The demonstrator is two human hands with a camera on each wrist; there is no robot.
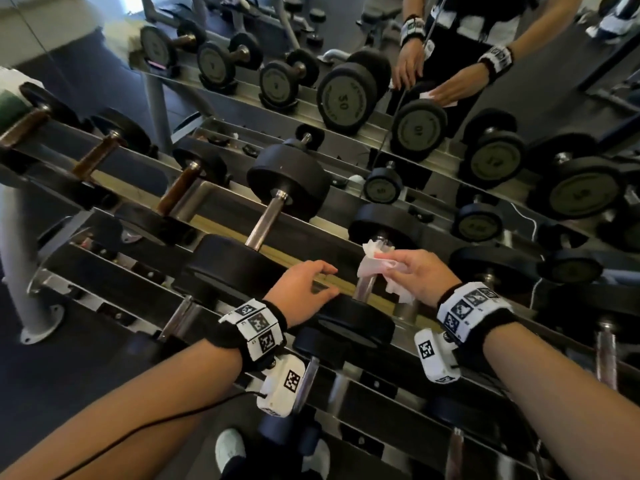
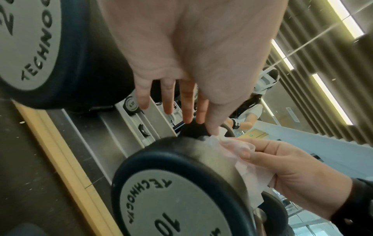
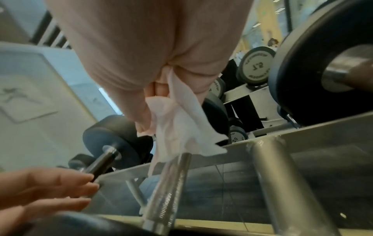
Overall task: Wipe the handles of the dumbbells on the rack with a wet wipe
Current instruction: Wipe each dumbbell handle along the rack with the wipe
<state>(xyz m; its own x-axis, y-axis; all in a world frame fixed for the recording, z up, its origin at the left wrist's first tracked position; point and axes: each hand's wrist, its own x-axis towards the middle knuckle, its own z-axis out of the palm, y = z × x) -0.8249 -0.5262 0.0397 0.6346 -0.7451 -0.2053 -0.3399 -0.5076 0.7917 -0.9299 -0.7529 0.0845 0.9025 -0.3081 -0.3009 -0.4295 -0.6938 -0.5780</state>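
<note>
A black dumbbell marked 10 (image 2: pixel 171 199) lies on the top tier of the rack (image 1: pixel 104 216), its steel handle (image 1: pixel 365 289) pointing away from me. My right hand (image 1: pixel 398 263) pinches a crumpled white wet wipe (image 1: pixel 375 268) against the far end of that handle. From the right wrist, the wet wipe (image 3: pixel 181 127) hangs over the handle (image 3: pixel 167 191). My left hand (image 1: pixel 311 285) lies with straight fingers (image 2: pixel 187 103) over the dumbbell's near head (image 1: pixel 349 323); whether it touches the head is unclear.
A bigger dumbbell (image 1: pixel 263 223) sits just left on the same tier, and further ones (image 1: pixel 491 268) to the right. Lower tiers hold more handles (image 1: pixel 306 379). A mirror (image 1: pixel 346 95) behind the rack reflects it and me. My shoe (image 1: pixel 230 448) is below.
</note>
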